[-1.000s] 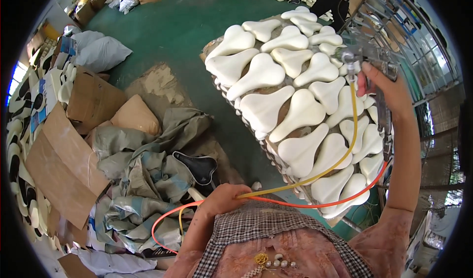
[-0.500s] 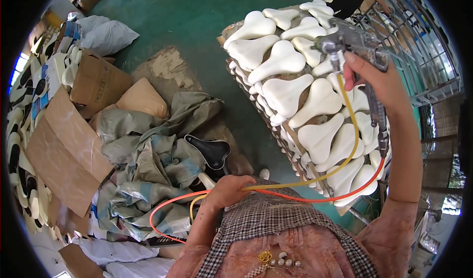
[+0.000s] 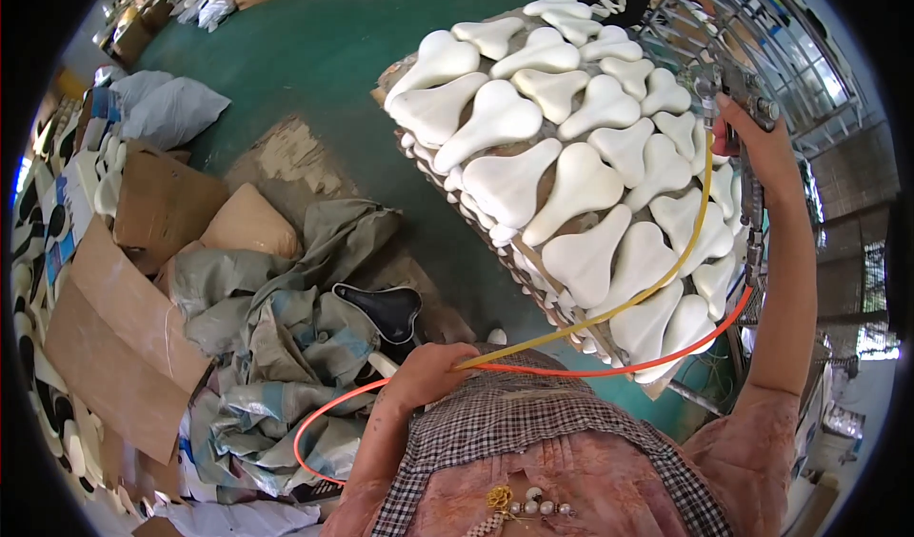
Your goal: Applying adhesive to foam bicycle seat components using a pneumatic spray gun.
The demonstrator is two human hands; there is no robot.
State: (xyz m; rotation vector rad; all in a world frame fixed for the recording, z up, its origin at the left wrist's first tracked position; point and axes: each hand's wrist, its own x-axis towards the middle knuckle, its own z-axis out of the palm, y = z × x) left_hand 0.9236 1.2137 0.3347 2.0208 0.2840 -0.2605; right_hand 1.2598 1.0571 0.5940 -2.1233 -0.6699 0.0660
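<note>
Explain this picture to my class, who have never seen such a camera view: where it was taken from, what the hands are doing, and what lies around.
The picture comes from a fisheye camera on a person's head, looking down, so straight edges bend. There is no machine, only two bare hands. The right hand is raised and holds a spray gun over a rack covered with white saddles. The left hand, low by the body, has a grip on a yellow hose and an orange hose running to the gun. On the green floor lie sacks, cardboard and one black saddle.

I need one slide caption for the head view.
Right hand aims spray gun over white saddle pads; left hand holds hoses.
</note>
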